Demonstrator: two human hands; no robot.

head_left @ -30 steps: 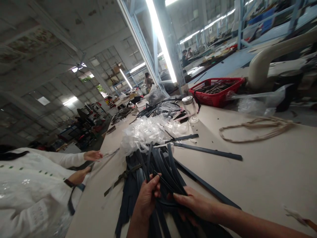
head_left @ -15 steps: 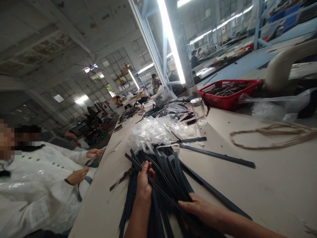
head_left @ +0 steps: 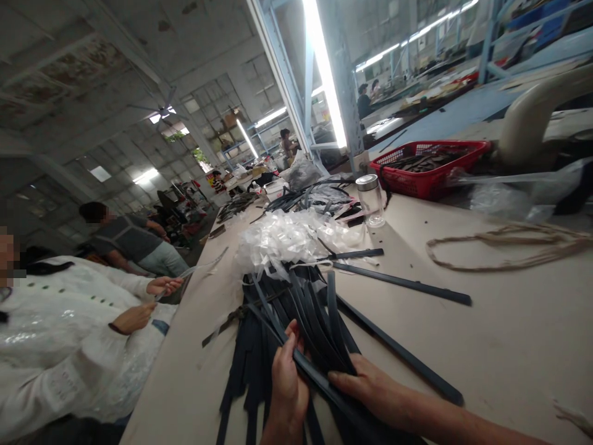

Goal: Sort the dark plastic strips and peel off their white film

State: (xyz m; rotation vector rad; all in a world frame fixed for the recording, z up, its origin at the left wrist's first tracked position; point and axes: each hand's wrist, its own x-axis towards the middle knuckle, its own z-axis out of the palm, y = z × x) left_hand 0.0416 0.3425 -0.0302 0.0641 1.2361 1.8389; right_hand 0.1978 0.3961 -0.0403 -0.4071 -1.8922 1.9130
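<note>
A heap of long dark blue-black strips [head_left: 301, 315] lies fanned out on the beige table [head_left: 500, 334] in front of me. My left hand [head_left: 288, 383] is closed around one strip near the heap's near end, thumb on top. My right hand [head_left: 370, 389] rests on the strips beside it, fingers pinching the same strip lower down. Behind the heap sits a pile of crumpled clear plastic wrappers [head_left: 287, 238]. Two single strips [head_left: 403, 283] lie apart to the right.
A glass jar with a metal lid [head_left: 372, 199] stands beyond the plastic, and a red basket [head_left: 428, 165] behind it. A loop of tan cord [head_left: 504, 247] lies at right. A person in white [head_left: 69, 334] works at the table's left edge.
My left hand has slid back toward me along a strip, from up in the heap to its near end. The view has shifted slightly, and another seated person shows at the left.
</note>
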